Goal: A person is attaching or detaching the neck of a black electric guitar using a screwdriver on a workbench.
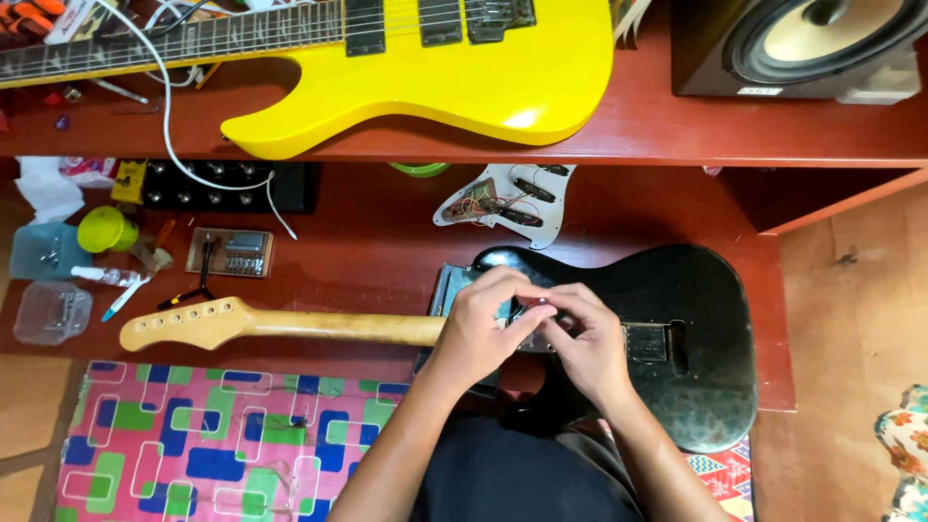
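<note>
A black electric guitar body [677, 290] with a pale wooden neck [290, 326] lies across my lap and a low red shelf. Both hands meet over the open cavity in the middle of the body. My left hand [483, 324] and my right hand [585, 338] pinch a small metal part [535, 303] between their fingertips. The hands hide most of that part and the cavity below. A chrome bridge plate [646, 341] sits just right of my right hand.
A yellow guitar [435, 77] lies on the upper red shelf [677, 126] beside a speaker [802, 43]. On the lower level lie a white pickguard with wiring [503, 203], a small tray of parts [232, 253], pliers, plastic containers [48, 251]. A patterned mat [213, 435] covers the floor.
</note>
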